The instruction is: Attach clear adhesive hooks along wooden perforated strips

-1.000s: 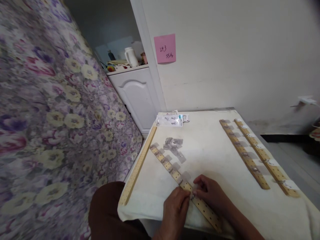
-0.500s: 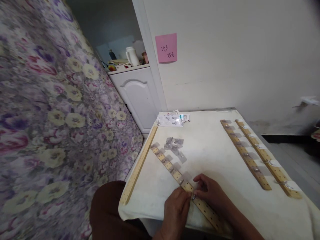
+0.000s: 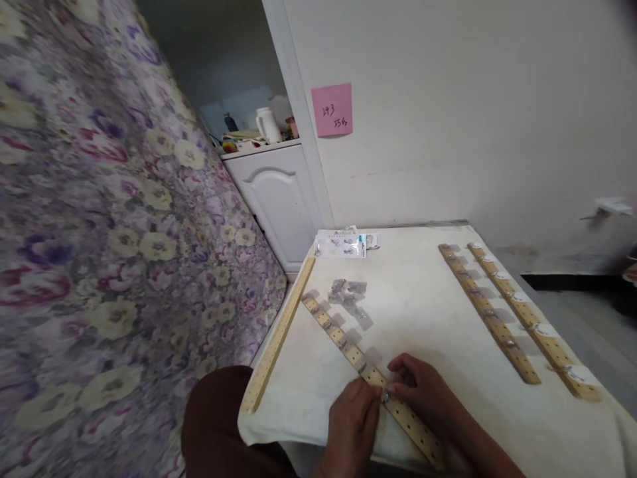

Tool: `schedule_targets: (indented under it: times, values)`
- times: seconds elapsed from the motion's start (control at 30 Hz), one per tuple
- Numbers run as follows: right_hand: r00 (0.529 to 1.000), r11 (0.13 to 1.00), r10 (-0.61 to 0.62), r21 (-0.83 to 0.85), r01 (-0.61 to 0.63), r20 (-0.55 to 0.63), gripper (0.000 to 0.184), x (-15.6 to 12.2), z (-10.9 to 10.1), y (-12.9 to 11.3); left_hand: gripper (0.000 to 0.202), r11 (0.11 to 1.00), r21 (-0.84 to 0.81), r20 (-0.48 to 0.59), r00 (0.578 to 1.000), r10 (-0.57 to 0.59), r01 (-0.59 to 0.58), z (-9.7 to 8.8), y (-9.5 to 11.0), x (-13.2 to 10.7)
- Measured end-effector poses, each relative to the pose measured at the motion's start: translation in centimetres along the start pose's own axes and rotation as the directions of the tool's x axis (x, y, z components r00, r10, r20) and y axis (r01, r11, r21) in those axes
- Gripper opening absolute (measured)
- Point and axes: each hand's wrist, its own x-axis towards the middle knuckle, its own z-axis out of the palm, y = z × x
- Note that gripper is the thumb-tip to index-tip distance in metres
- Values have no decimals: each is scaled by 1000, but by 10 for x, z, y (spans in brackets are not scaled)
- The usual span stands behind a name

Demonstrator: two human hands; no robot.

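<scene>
A narrow wooden strip [image 3: 407,415] with rows of holes lies slantwise across the cloth-covered table in front of me. Along its upper half sit several small silver metal pieces with translucent tabs. My left hand [image 3: 353,417] rests at the strip's left edge, fingers closed together against it. Between the hands, a small silver metal piece [image 3: 385,397] shows on the strip. From the right side, my right hand [image 3: 428,388] reaches over the strip, its thumb at that piece and its index finger curved above. Its grip is partly hidden.
Loose metal pieces with translucent tabs [image 3: 348,297] lie beyond the strip. Packets [image 3: 341,245] stand at the table's back edge. Another holed strip [image 3: 279,335] lies along the left edge. At the right are two strips, one with dark tabs [image 3: 490,313], one with white tabs [image 3: 537,328].
The whole view has shifted slightly downward in the picture as the head moved. Both hands stay at the same spot on the strip, with hardly any visible finger movement.
</scene>
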Motion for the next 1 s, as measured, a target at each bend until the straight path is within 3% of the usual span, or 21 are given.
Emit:
schedule_targets:
  times: [0.2,0.33,0.43,0.53,0.57,0.73,0.87,1.0]
  values:
    - [998,999,-32,40,34,-49,20,-2,-4,2,17,998,-60,27,999,-35,37,1,-4,-4]
    - [999,989,10,151,-4,-39,20,-2,-6,4,16,990,-110,41,995,-88,92,-10,-1,4]
    - [998,975,31,221,-18,-54,24,-2,-8,4,17,994,-5,27,993,-111,111,-27,1,29]
    - [997,961,26,278,-7,-67,24,-2,-9,3,19,928,358,65,988,-138,106,-42,-1,69]
    - [998,956,25,292,-5,-66,23,-2,-10,3,19,904,413,64,986,-151,111,-44,-3,84]
    - [999,949,16,315,-3,-37,20,0,-14,4,17,816,556,64,971,-232,158,-33,-18,137]
    - [1000,935,13,354,-8,-12,21,2,-16,8,20,782,596,85,954,-287,182,-20,-25,153]
    - [1000,928,10,373,-9,-2,20,2,-17,9,15,791,574,81,947,-311,210,-20,-23,155]
